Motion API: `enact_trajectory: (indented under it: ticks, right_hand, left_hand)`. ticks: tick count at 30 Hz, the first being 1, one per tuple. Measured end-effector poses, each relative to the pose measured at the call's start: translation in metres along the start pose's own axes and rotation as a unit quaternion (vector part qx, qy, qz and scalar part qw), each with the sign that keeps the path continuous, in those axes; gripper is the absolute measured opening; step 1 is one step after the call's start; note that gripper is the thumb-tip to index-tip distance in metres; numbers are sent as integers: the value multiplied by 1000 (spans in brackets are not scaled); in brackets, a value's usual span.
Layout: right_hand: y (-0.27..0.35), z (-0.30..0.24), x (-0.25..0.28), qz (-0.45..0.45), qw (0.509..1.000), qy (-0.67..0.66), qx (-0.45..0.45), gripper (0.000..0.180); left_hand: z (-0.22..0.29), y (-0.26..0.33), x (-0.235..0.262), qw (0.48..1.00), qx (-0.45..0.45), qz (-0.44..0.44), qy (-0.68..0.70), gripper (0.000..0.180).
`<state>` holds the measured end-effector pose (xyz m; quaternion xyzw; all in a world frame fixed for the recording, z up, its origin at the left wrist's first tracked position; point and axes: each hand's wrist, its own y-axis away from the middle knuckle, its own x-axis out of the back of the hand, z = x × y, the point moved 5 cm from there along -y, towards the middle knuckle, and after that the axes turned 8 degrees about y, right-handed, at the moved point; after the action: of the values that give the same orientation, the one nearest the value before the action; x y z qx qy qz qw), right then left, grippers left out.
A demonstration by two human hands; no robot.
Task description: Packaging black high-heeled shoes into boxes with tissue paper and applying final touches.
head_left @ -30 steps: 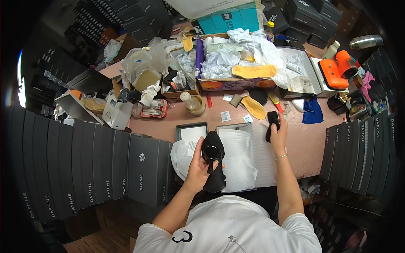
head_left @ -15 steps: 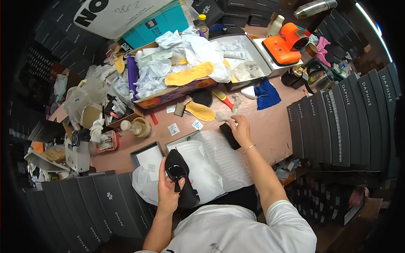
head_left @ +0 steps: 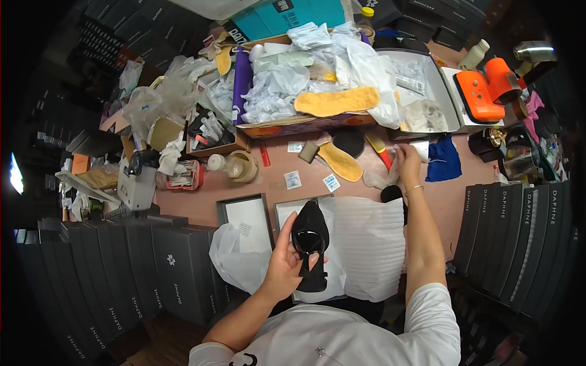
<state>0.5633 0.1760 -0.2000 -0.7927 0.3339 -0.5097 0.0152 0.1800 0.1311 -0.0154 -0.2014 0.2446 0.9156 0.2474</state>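
Grip of the left hand (head_left: 282,268): wrapped around a black pointed-toe shoe (head_left: 311,218), thumb over its opening. The shoe is held in the air above white wrapping at the middle of the near edge of the pinkish surface (head_left: 444,210), toe toward the far edge, back end toward the wearer. Right hand (head_left: 409,163): stretched forward, right of the surface's middle, fingers bent downward; whether its grip holds anything cannot be told.

Judging by this pose, the left side should simply stay steady: firm behind the opening, light on the dark upper, and low over the ribbed white foam sheet (head_left: 372,241), so that a slip would land softly. The right hand works in a crowded spot. Just to its left lie a brush with a red handle and yellow bristles (head_left: 378,148) and a crumpled whitish wad (head_left: 379,179); just to its right, a smooth white object (head_left: 422,148) and a blue cloth (head_left: 444,161). Pinching one item cleanly from above, without sweeping sideways, seems best. The wrist should also clear a rounded black object (head_left: 391,194) near the forearm.

Much is hard to make out. The right fingertips blend with the pale things around them. The black object is partly covered, so its kind is uncertain. The shoe's sole and the left fingers beneath it are hidden. Wrapping and the wearer's body cover much of the surface's near edge.
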Motion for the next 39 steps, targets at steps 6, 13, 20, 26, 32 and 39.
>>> enact_trajectory:
  ticks: [6,13,20,26,32,39]
  right_hand:
    - [34,-214,128,-203,911,-357,-23,15]
    - [116,-318,174,-159,909,-335,191,24]
    - [122,-336,183,-146,916,-287,239,27]
    - [129,-336,185,-129,919,-259,267,26]
    - [119,-326,184,-73,943,-214,242,24]
    - [124,-318,195,-175,920,-324,136,16]
  left_hand:
    - [3,12,12,999,-24,17,18,84]
    - [12,34,14,996,-56,22,-61,86]
    - [8,61,22,993,-73,29,-84,84]
    - [5,72,25,995,-65,19,-78,83]
    - [6,78,21,993,-46,18,-109,83]
    - [5,71,17,1000,-15,-2,6,83]
